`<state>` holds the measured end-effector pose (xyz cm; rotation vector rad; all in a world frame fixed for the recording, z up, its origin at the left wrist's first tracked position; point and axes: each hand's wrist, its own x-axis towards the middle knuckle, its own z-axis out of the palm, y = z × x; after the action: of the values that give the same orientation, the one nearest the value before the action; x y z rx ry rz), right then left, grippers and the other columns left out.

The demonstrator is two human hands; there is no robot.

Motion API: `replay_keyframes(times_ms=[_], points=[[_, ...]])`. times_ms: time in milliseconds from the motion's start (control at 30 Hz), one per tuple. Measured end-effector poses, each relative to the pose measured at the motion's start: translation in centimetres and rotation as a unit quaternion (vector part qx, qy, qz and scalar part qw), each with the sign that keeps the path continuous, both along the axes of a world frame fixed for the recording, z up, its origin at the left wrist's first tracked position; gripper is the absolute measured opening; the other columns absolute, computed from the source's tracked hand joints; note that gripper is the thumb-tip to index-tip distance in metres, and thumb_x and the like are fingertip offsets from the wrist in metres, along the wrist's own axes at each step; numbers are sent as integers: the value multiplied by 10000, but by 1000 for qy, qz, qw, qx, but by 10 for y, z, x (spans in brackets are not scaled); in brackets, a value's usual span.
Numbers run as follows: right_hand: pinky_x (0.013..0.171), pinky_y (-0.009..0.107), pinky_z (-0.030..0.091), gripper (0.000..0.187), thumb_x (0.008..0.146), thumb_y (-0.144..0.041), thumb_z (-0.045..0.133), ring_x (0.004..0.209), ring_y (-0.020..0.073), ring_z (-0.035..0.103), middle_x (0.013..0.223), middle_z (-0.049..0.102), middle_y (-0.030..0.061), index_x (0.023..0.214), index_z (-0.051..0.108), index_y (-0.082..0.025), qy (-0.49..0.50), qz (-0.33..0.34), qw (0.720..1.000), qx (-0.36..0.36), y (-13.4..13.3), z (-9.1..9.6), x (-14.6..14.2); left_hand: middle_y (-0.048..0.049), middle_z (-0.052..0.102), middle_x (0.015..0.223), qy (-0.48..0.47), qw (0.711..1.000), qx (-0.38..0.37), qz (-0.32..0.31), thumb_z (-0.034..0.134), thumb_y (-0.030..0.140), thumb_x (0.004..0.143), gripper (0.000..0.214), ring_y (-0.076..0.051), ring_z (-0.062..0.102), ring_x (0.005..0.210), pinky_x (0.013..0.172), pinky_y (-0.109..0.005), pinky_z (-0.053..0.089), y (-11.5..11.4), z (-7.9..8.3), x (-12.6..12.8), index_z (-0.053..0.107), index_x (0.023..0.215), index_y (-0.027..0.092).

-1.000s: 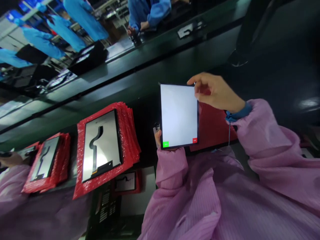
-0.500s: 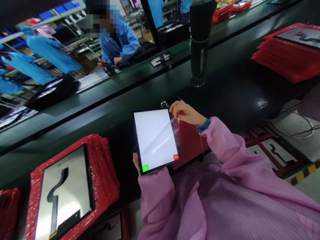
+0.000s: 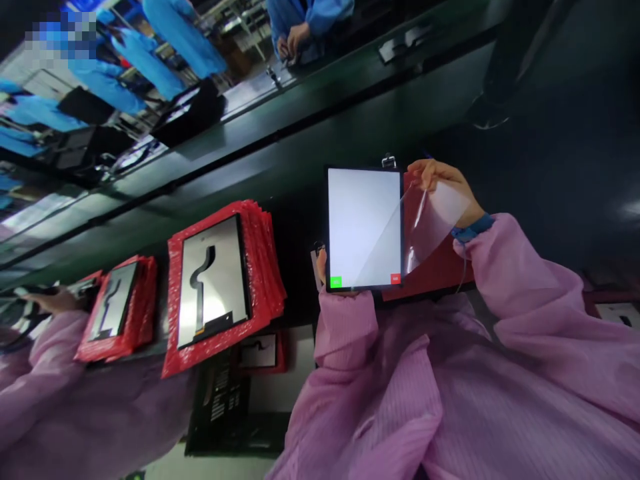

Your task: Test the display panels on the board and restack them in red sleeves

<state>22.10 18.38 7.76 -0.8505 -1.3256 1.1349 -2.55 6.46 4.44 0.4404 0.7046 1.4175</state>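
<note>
A lit display panel (image 3: 363, 220) glows white, with a green square at its lower left corner and a red one at its lower right. My left hand (image 3: 322, 263) holds it from beneath and along the left edge; most of the fingers are hidden behind it. Between the pinched fingers of my right hand (image 3: 440, 183) is a clear protective film (image 3: 425, 223), lifted off the panel's upper right and still reaching its lower part. A red sheet (image 3: 435, 267) lies under the film, on the dark bench.
Left of me a stack of red bubble bags (image 3: 263, 267) bears a display panel with a black ribbon cable (image 3: 220, 287). Farther left is a smaller such stack (image 3: 143, 300), near another person's hand (image 3: 57, 300). Across the bench, a person's hands (image 3: 294, 41) are visible.
My right hand has drawn the film farther off the panel, out to the right. The camera view has swung left, bringing a neighbouring person's arm into sight.
</note>
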Motion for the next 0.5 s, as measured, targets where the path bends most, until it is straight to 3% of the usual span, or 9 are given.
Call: replay_keyframes(times_ms=[133,300,500], points=[[1013,436,519,385,657,-501,730,965,195,620,1231,666,46,689,441,-248,48,3,997,-55,7,-10,-2,-45,755,1254,3,999,-20,26,550,708,865,563,-331,564,1393,1125,-497,502,5,-11,-6,764,1068,229],[970,446,528,469,655,-560,787,1009,210,633,1229,662,36,711,430,-261,57,-2,996,-64,11,-19,-1,-42,762,1225,9,999,-39,24,537,729,843,569,-331,517,1440,1116,-511,514,9,-14,-11,756,1058,250],[1025,571,516,302,778,-533,709,1139,294,627,1267,651,21,787,536,-285,-3,-27,998,-50,8,-19,-3,-35,722,1325,7,998,-49,38,526,771,820,606,-335,522,1436,1148,-525,494,10,-17,-3,749,1042,254]])
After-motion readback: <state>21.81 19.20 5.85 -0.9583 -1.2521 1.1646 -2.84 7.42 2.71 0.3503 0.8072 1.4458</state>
